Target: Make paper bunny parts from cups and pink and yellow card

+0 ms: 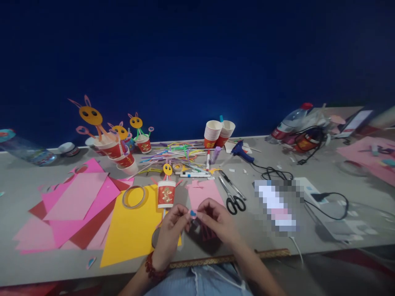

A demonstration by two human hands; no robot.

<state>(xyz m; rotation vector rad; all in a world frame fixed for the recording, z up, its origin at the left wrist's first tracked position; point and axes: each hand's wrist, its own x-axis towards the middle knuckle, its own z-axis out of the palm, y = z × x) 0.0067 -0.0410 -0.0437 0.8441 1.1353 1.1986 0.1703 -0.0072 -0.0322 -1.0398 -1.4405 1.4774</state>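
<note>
Between the fingertips of both hands is a small pink paper piece with a blue heart (pixel 193 213). My left hand (pixel 172 226) pinches its left side, and my right hand (pixel 217 218) pinches the right side. Just beyond my left hand stands a red paper cup (pixel 166 194) with a gold pattern, a yellow smiling paper face (pixel 167 168) rising above it. Pink paper (pixel 205 193) lies behind the hands. A yellow sheet (pixel 132 226) is under and left of the cup, bearing a roll of tape (pixel 133 196). A similar heart piece (pixel 91 263) lies near the front edge.
Black-handled scissors (pixel 235 204) and a blue glue gun (pixel 242 152) with its cord lie to the right. Stacked cups (pixel 212 133) and many colored sticks (pixel 182 152) are at the back. Finished cup figures (pixel 108 142) stand back left, behind pink sheets (pixel 77 197). A lit phone (pixel 274 205) lies right.
</note>
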